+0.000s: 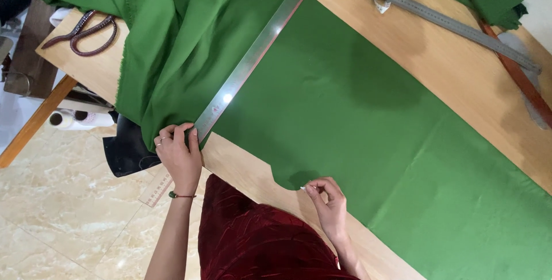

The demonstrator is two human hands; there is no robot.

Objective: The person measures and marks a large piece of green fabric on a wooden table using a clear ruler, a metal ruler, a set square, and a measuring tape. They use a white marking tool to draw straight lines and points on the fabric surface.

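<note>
Green cloth [356, 113] lies flat on the table [460, 67], the rest bunched at left. A ruler [247, 64] crosses it as a straightedge; left hand [179, 153] pins its near end, fingers curled. Right hand [328, 199] pinches small white chalk [303, 188] at the cloth's edge.

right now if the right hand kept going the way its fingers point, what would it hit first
Probably the green fabric: the right hand points its pinched fingertips up-left at the curved cut edge just ahead. Past that lies the long metal ruler, held by the left hand.

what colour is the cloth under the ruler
Green, plain with no pattern; the cloth lies under the metal ruler, seen clearly in the head view.
</note>
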